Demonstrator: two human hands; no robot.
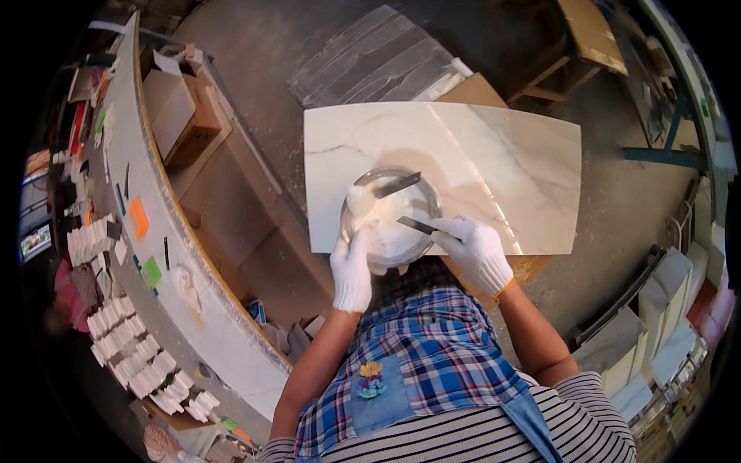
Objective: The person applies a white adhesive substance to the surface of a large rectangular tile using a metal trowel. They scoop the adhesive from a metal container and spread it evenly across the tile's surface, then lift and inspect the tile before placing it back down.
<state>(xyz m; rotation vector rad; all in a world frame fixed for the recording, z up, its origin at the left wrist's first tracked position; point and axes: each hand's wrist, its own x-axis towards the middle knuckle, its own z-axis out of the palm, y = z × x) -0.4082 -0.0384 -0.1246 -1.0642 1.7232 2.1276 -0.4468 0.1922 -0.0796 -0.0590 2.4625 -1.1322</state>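
A round bowl with a greyish rim holds white paste or powder; I cannot tell which. It rests at the near edge of a marble-patterned white slab. My left hand, in a white knit glove, grips the bowl's near left side. Over the bowl's right side, my right hand, gloved the same way, is closed around a narrow dark flat tool pointing left; its kind is unclear. A second dark flat strip-like tool lies across the far part of the bowl, beside a white lump.
At the left runs a long white curved-looking worktop with an orange item, a green item and stacked white pieces. A cardboard box stands behind it. Slabs lean at the right; a wooden table stands far right.
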